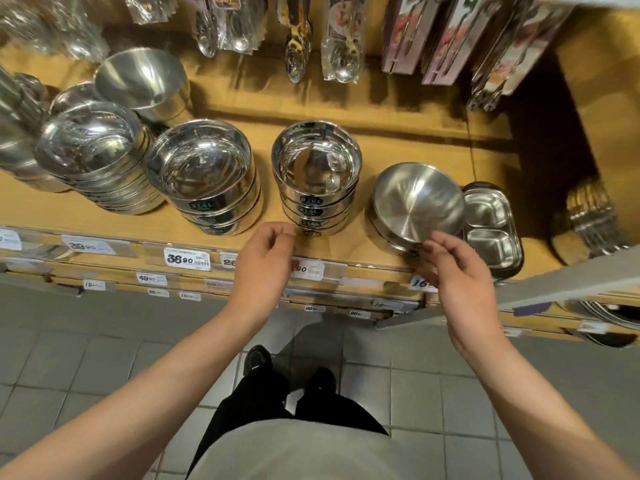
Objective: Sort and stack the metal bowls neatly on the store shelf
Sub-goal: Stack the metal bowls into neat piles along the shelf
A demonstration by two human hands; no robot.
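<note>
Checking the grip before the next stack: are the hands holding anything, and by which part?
The right hand touches the tilted matte bowl at its near rim; a real grip cannot be told. The left hand holds nothing.
</note>
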